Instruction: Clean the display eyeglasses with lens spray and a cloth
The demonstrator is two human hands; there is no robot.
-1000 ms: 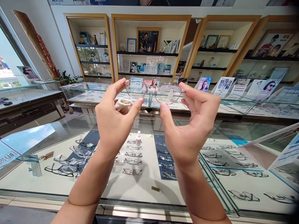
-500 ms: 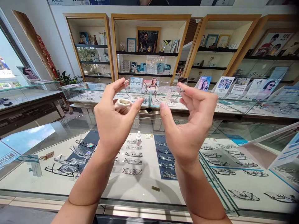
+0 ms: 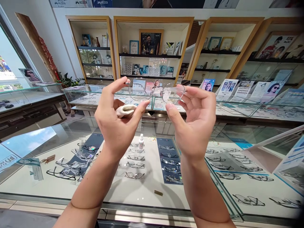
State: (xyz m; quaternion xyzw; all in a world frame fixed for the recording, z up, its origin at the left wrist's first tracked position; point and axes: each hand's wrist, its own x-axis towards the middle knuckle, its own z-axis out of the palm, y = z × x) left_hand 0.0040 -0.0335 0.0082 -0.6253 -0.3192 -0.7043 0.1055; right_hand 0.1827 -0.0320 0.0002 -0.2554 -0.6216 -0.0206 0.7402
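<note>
A pair of thin-rimmed eyeglasses (image 3: 174, 93) is raised in front of me, between my two hands. My left hand (image 3: 114, 117) grips the frame's left edge near the hinge, its thumb under the left lens. Tucked in that same palm is a crumpled pale cloth (image 3: 125, 110). My right hand (image 3: 195, 122) pinches the opposite edge by the other hinge, with the thumb just below the right lens. The temples are hard to make out against the background.
Beneath my arms lies a glass counter (image 3: 133, 198) with rows of spectacle frames (image 3: 135, 164). A small white bottle (image 3: 141, 142) stands behind them, and a small gold-coloured piece (image 3: 158, 193) lies nearer. A white display stand (image 3: 273, 148) rises at right; another glass case (image 3: 95, 99) stands beyond.
The eyeglasses have turned slightly, with the left lens a little higher. My right hand has shifted slightly left and rotated, while both hands keep their hold. The view has tilted up a little.
</note>
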